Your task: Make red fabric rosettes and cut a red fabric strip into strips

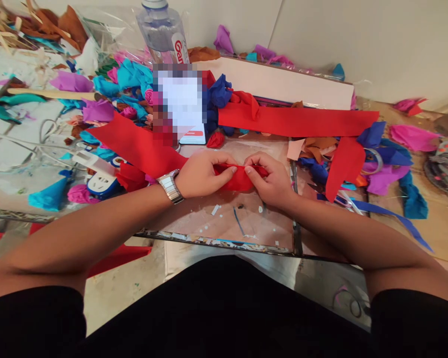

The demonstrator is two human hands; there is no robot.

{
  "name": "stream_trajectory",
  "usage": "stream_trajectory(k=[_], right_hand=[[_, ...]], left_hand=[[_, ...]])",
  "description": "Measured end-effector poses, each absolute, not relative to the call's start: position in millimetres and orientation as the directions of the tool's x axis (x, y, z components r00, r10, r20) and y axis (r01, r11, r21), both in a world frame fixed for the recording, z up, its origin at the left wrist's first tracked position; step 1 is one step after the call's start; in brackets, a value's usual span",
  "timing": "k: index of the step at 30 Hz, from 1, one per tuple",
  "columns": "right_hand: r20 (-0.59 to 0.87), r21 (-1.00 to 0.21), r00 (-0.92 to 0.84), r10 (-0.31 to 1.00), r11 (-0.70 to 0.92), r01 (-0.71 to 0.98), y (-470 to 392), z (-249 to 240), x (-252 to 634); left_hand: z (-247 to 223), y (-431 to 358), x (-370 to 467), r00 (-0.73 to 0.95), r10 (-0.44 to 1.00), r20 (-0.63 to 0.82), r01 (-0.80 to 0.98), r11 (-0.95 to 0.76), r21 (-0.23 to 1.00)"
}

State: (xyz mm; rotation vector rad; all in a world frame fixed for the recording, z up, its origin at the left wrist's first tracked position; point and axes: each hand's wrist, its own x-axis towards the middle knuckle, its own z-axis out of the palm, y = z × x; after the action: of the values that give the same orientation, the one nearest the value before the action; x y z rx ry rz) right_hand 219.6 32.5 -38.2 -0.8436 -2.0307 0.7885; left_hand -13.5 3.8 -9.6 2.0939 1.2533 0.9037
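Note:
A small red strip (239, 180) is pinched between both hands over the middle of the table. My left hand (209, 174), with a silver watch on its wrist, grips its left part with thumb and fingers. Its right part is held the same way by my right hand (269, 178), and the thumbs are close together. A wider red piece (138, 146) lies up against my left wrist. Behind the hands a long red strip (302, 121) stretches to the right, and a small red rosette (215, 139) rests near the phone.
A lit phone (192, 109) leans behind the hands near a clear bottle (162, 35). Coloured scraps and rosettes lie left and right. Green-handled scissors (4, 113) are far left; a tape roll (373, 161) and blue strip (391, 214) lie right. The table's front edge (216, 242) runs below the hands.

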Motion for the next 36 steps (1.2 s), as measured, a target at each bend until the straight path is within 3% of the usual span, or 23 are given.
stream_trajectory(k=[36], right_hand=[[0.548, -0.681, -0.516, 0.659, 0.710, 0.183, 38.5, -39.7, 221.1]], left_hand=[[-9.8, 6.2, -14.1, 0.385, 0.901, 0.199, 0.565, -0.400, 0.721]])
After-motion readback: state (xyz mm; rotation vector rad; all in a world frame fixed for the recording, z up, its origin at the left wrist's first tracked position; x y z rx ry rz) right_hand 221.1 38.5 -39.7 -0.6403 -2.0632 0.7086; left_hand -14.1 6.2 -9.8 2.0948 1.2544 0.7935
